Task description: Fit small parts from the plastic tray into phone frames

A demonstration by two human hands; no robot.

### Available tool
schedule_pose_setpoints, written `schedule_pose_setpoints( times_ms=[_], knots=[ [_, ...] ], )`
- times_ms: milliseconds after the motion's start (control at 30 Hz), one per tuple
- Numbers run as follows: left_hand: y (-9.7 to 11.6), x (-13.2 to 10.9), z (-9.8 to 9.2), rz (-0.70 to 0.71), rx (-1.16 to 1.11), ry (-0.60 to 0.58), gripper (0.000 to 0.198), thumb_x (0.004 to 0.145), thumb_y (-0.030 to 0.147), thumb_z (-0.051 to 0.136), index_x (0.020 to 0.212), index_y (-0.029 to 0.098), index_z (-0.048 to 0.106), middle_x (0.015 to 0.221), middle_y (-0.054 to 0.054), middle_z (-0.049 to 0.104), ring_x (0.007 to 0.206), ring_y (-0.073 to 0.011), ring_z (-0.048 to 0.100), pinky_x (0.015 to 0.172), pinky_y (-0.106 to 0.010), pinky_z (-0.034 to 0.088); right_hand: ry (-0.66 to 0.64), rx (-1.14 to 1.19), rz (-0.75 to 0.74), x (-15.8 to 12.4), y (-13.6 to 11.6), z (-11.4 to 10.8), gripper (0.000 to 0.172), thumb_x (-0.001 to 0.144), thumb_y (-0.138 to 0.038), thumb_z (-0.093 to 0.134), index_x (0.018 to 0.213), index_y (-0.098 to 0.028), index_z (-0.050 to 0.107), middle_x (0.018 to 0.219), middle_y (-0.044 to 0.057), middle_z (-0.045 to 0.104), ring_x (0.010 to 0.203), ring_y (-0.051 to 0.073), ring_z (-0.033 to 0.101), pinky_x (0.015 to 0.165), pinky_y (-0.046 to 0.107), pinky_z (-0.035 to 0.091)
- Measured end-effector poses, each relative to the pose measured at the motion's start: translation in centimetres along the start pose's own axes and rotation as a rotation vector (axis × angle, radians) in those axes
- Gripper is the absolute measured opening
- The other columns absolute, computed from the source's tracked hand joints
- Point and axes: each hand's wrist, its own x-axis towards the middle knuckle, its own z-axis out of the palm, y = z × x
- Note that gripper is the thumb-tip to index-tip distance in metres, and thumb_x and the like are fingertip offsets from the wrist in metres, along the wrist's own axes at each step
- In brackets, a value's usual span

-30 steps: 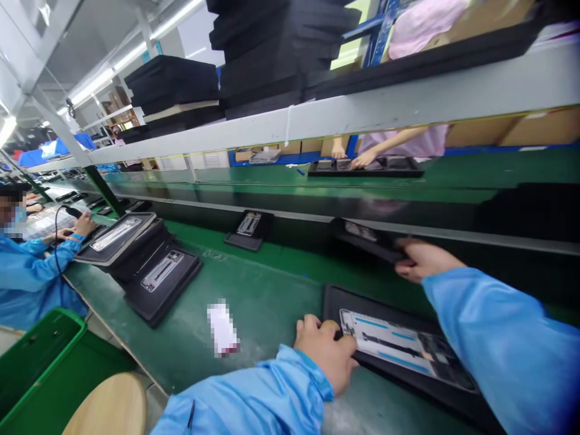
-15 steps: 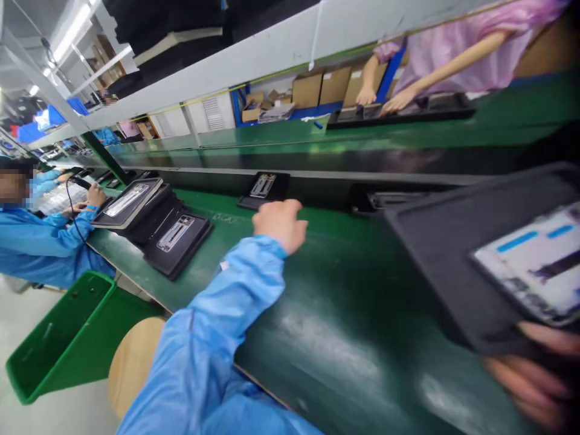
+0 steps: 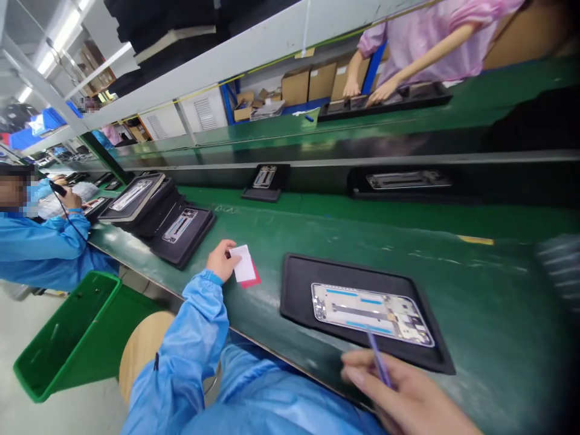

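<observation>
Near the bench edge, left hand: the left hand (image 3: 221,261) is holding a small white notepad (image 3: 243,264) that is overlapping a red card (image 3: 252,280).
Right hand: the right hand (image 3: 389,389) is gripping a slim purple pen (image 3: 379,360), its tip hovering close above the lower edge of a phone frame (image 3: 371,313).
Hands: they are working well apart, with the black tray (image 3: 294,296) between them.
Phone frame: it is lying flat inside the tray on the green bench (image 3: 498,284).
Open room: bare bench is stretching between notepad and tray and to the right of the tray.
Edges: the tray's lower side is sitting near the bench's near edge, above a wooden stool (image 3: 140,353).
</observation>
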Motion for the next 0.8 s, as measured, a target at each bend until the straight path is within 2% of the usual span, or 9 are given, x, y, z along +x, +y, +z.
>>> schedule_pose_setpoints(
  times_ms=[67,133,233,367,467,567,633,700,800],
  knots=[
    [0.5,-1.0,0.4,0.021,-0.122,-0.044,0.028,0.082,0.024,0.082,0.108,0.021,0.070,0.090,-0.001,0.076,0.083,-0.0193,0.074,0.085,-0.034,0.063,0.051,-0.490,-0.358,2.1,0.5,-1.9,0.040,0.089,-0.059,0.081,0.114,-0.028,0.083,0.107,0.011,0.082,0.073,0.023,0.072,0.060,0.034,0.061],
    [1.4,-2.6,1.2,0.051,-0.224,-0.097,0.028,0.084,0.033,0.084,0.105,0.019,0.072,0.088,-0.002,0.076,0.078,-0.0176,0.072,0.076,-0.029,0.061,0.089,-0.859,-0.616,4.5,0.9,-3.0,0.038,0.097,-0.055,0.069,0.121,-0.029,0.082,0.132,0.012,0.080,0.088,0.027,0.079,0.070,0.038,0.065],
    [3.1,-5.8,3.0,0.095,-0.326,-0.195,0.034,0.083,0.043,0.088,0.104,0.018,0.078,0.087,-0.003,0.078,0.076,-0.0172,0.072,0.070,-0.026,0.058,0.099,-1.090,-0.680,7.3,0.6,-3.0,0.038,0.105,-0.048,0.056,0.122,-0.027,0.082,0.133,0.012,0.080,0.087,0.027,0.080,0.069,0.040,0.065],
    [5.5,-9.6,5.4,0.109,-0.379,-0.381,0.033,0.083,0.042,0.089,0.104,0.018,0.085,0.086,-0.003,0.081,0.072,-0.0161,0.071,0.066,-0.025,0.055,0.136,-0.828,-0.598,7.3,-2.7,-2.5,0.042,0.099,-0.061,0.067,0.116,-0.025,0.082,0.122,0.011,0.082,0.103,0.030,0.080,0.087,0.043,0.066],
    [6.7,-11.4,7.0,0.096,-0.388,-0.508,0.032,0.081,0.042,0.091,0.101,0.018,0.086,0.081,-0.003,0.081,0.069,-0.0154,0.069,0.063,-0.025,0.053,0.072,-0.571,-0.467,5.4,-6.0,-2.4,0.054,0.092,-0.068,0.075,0.124,-0.025,0.080,0.099,0.006,0.082,0.084,0.027,0.077,0.078,0.041,0.064],
    [7.3,-12.4,8.3,0.088,-0.388,-0.572,0.033,0.080,0.044,0.092,0.099,0.017,0.086,0.080,-0.003,0.081,0.070,-0.0160,0.070,0.064,-0.026,0.054,-0.037,-0.428,-0.382,3.6,-8.0,-1.9,0.046,0.091,-0.062,0.077,0.117,-0.024,0.082,0.092,0.004,0.082,0.077,0.024,0.074,0.073,0.037,0.062],
    [7.4,-12.8,9.1,0.088,-0.392,-0.587,0.037,0.079,0.044,0.093,0.103,0.017,0.086,0.083,-0.004,0.082,0.071,-0.0162,0.071,0.065,-0.026,0.055,-0.065,-0.381,-0.342,2.8,-8.4,-1.4,0.036,0.095,-0.058,0.071,0.101,-0.024,0.082,0.092,0.005,0.083,0.080,0.024,0.075,0.075,0.035,0.061],
    [7.4,-13.2,9.6,0.090,-0.392,-0.583,0.039,0.078,0.043,0.094,0.106,0.017,0.086,0.085,-0.004,0.082,0.071,-0.0158,0.071,0.065,-0.025,0.055,-0.074,-0.367,-0.300,2.4,-8.2,-1.1,0.037,0.100,-0.057,0.065,0.090,-0.024,0.081,0.085,0.003,0.082,0.076,0.023,0.073,0.071,0.033,0.059],
    [7.4,-13.5,10.1,0.086,-0.378,-0.576,0.034,0.081,0.042,0.092,0.102,0.017,0.085,0.082,-0.003,0.081,0.070,-0.0154,0.071,0.065,-0.025,0.054,-0.064,-0.370,-0.260,1.9,-7.5,-1.3,0.039,0.099,-0.059,0.067,0.088,-0.025,0.081,0.081,0.002,0.080,0.072,0.021,0.071,0.068,0.032,0.058]
  ],
)
